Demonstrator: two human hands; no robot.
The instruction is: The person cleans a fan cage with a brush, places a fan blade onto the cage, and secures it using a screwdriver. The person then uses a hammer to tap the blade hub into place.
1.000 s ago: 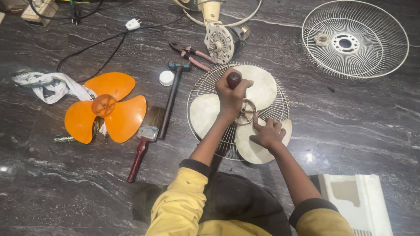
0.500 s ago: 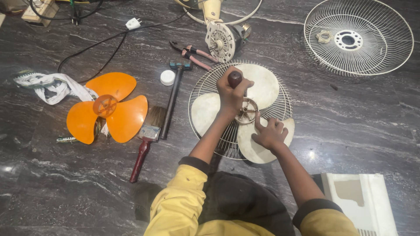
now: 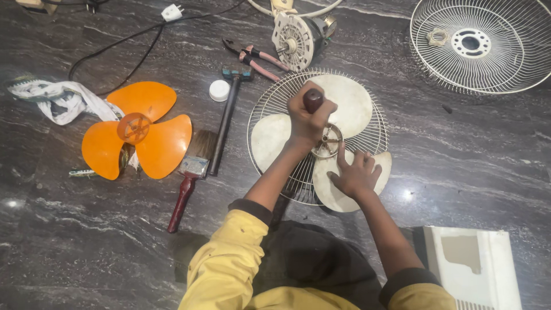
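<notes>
A cream three-blade fan blade [image 3: 350, 103] lies on a round wire fan guard [image 3: 270, 103] on the dark marble floor. My left hand [image 3: 307, 117] is shut on the dark red handle of a screwdriver [image 3: 313, 100], held upright over the blade's hub [image 3: 328, 140]. My right hand [image 3: 354, 172] presses flat on the near blade, fingers spread, one finger touching the hub.
To the left lie an orange fan blade [image 3: 138, 138], a paintbrush [image 3: 192, 172], a hammer [image 3: 227, 115], a white cap [image 3: 219, 90], pliers [image 3: 255, 57] and a rag [image 3: 57, 97]. A fan motor [image 3: 295, 37] sits behind; another wire guard [image 3: 479, 43] far right; white housing [image 3: 473, 267] near right.
Both hands stay at the hub. My right hand has shifted slightly on the near blade; the view has drifted a little.
</notes>
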